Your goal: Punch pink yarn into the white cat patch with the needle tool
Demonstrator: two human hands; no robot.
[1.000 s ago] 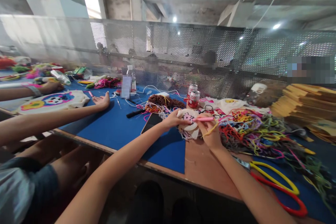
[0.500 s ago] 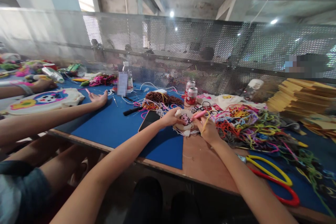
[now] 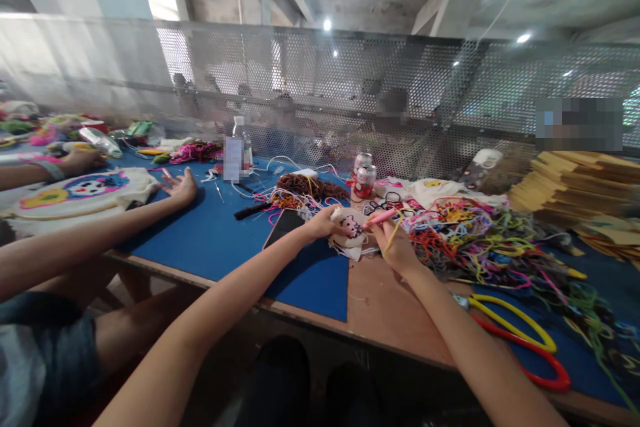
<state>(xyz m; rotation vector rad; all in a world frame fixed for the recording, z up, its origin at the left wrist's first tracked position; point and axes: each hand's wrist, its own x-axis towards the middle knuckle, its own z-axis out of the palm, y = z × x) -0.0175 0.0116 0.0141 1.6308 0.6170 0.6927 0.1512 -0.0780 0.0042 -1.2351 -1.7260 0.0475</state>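
My left hand [image 3: 323, 223] grips the left edge of a small round embroidery hoop [image 3: 344, 240] stretched with pale cloth, with a pink and dark outlined figure on it. In my right hand [image 3: 397, 243] is a pink punch needle pen [image 3: 383, 217], its front end at the right side of the hoop. Yellow yarn [image 3: 394, 232] runs over the fingers of that hand. White strands and a corner of cloth hang below the hoop. The pen's tip is too small to make out.
Tangled colourful yarn [image 3: 465, 233] is heaped at right, near scissors with yellow and red handles [image 3: 543, 347]. Behind stand drink cans [image 3: 365, 181] and a bottle [image 3: 240, 147]. A phone [image 3: 283, 230] lies left of the hoop. A neighbour's hand [image 3: 180, 187] is beside a larger hoop [image 3: 75, 213].
The neighbour's near hand has shifted left toward their own hoop, and their legs have moved. My hands stay nearly in place, with the hoop and pen tilted slightly differently.
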